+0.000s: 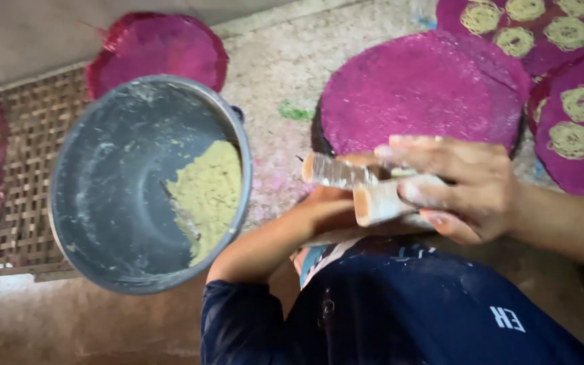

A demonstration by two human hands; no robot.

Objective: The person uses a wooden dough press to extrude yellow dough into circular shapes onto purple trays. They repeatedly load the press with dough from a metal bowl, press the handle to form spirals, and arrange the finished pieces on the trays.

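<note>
Wooden press (373, 192), pale and flour-dusted w/ blunt cylindrical handle ends, sits between your two hands. Your right hand (464, 189) wraps it from above, fingers (414, 145) curled narrow round the wood. Your left hand (329, 209) is under it, mostly hidden (can't tell its grip). Just beyond your fingertips: round magenta mat (420, 88), grainy, bare. Further right, similar mats (576, 115) carry yellow noodle coils. Well left of your fingers, grey bucket (123, 196), floury inside, holds crumbly yellow dough (207, 196).
</note>
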